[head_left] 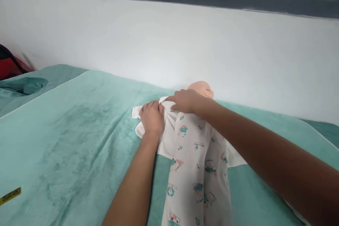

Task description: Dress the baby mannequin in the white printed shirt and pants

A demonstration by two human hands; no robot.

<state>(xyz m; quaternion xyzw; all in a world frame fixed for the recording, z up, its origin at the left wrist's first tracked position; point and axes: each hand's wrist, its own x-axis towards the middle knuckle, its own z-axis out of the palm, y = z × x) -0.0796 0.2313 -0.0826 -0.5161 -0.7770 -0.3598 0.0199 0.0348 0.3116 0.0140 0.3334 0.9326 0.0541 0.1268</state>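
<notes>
The right hand [186, 100] has thumb and forefinger slightly parted, with white cloth of the baby suit [194, 141] held between them. At the suit's ten o'clock, the left hand [153, 118] curls over its cloth; how firmly those fingers grip, I cannot tell. The suit runs down past the picture's edge at six. A doll's head [200, 86] shows at twelve, near the white wall [169, 42]. The green blanket [66, 130] spreads widest towards nine, reaching the wall's foot.
</notes>
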